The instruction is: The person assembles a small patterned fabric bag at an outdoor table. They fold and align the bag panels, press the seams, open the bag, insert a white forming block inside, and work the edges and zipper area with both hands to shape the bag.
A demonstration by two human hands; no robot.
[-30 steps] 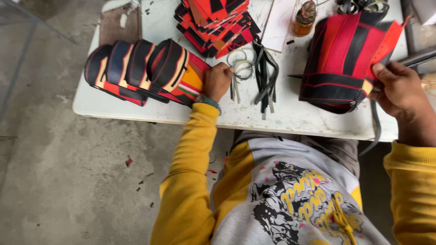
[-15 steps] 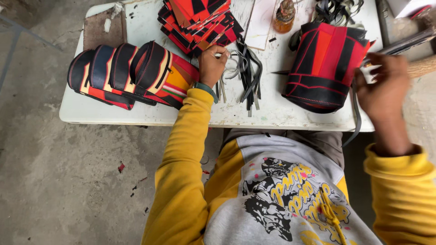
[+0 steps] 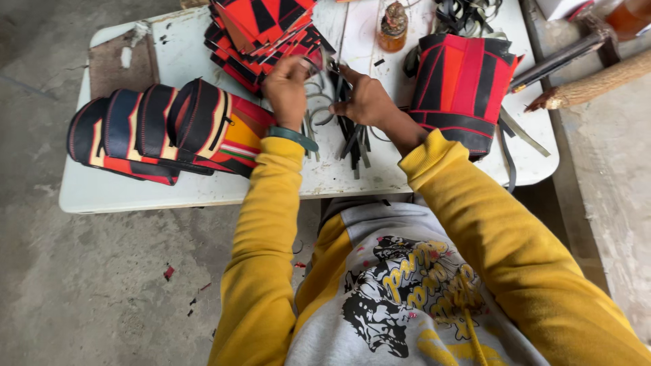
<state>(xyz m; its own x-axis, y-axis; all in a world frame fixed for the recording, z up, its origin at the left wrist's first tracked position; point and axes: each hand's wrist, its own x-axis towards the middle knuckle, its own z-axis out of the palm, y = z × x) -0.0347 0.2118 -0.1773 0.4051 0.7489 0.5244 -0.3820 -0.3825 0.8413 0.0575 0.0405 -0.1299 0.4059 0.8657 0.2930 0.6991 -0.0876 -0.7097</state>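
Observation:
Both my hands meet over a loose pile of black straps and metal rings in the middle of the white table. My left hand, with a green band at the wrist, has its fingers curled and pinches a thin metal ring at its fingertips. My right hand reaches in from the right and grips a black strap at the top of the pile. A red, orange and black bag stands just right of my right wrist.
A row of striped black, red and yellow bags lies at the table's left. A stack of red and black fabric pieces sits at the back, an amber bottle beside it. A brown leather patch lies far left, a wooden-handled tool at the right.
My right hand has let go of the red and black bag and moved left to the strap pile. My left hand has lifted slightly over the rings.

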